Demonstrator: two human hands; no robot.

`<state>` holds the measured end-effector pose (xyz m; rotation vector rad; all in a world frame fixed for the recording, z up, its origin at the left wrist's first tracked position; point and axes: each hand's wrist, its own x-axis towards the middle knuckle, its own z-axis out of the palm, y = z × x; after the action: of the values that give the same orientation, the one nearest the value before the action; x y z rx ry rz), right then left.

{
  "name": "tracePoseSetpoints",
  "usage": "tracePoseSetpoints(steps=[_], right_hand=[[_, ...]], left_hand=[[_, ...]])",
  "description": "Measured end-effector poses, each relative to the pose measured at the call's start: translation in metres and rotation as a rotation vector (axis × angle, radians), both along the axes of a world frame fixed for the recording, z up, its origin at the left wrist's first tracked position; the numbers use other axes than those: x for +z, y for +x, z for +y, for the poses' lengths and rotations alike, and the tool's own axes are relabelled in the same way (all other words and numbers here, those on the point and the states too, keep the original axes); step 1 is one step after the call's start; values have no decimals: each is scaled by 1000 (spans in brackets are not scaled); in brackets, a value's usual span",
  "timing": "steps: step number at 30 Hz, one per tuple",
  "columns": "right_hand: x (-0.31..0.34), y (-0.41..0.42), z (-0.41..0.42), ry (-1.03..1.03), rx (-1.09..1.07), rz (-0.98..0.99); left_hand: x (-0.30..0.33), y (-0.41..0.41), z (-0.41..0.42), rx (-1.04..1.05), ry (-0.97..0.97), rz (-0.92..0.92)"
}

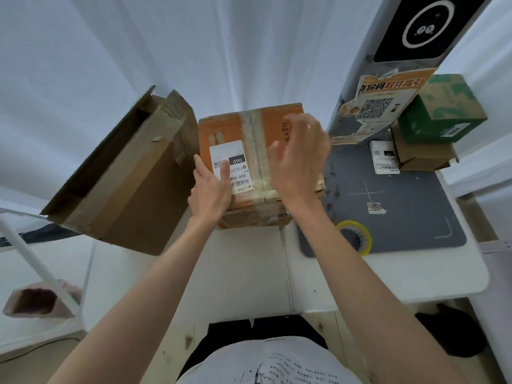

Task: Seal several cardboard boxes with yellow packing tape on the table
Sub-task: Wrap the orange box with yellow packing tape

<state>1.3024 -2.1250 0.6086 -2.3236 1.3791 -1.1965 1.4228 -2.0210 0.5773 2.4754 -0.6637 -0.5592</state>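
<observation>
- Fingers [225,169] of the left hand [212,189] lie straight and flat on the white label of the orange box [277,120] at the centre of the frame, pressing its top near the left edge and gripping nothing.
- Right hand [297,162] hovers just above the box's right half, fingers spread and loosely bent, holding nothing; whether it touches the top I cannot tell, since it is blurred.
- Along the box's middle runs a pale strip of tape over the seam, front to back.
- Yellow tape roll [356,237] lies on the grey mat [415,206] at lower right of centre, apart from both hands.
- Large brown box [124,184] stands open just beside the orange one, at left of the frame.
- Risk, as I judge it: the orange box sits near the table [249,273] edge, so a hard push could slide it.
- Reaching for the roll with one hand off could let the flaps lift.
</observation>
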Motion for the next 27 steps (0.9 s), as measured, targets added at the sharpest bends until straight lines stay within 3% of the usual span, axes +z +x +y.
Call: tracePoseSetpoints(steps=[3,5,10,14,17,19,27], right_hand=[[-23,30,11,5,181,453],[-46,28,13,58,240,647],[-44,-19,-32,122,115,652],[-30,-60,-59,501,-109,454],[-44,-60,-60,1092,30,-9],[-60,-61,-57,1312,84,-256],[-67,-69,-30,1392,110,-475]], left_hand=[[-7,-1,2,-5,-2,-69],[-12,0,3,-13,1,-98],[-22,4,4,-16,-6,-111],[-23,3,2,18,-28,-76],[-27,8,5,44,-63,-63],[-32,13,7,36,-87,-75],[-26,23,11,-5,-109,-30]])
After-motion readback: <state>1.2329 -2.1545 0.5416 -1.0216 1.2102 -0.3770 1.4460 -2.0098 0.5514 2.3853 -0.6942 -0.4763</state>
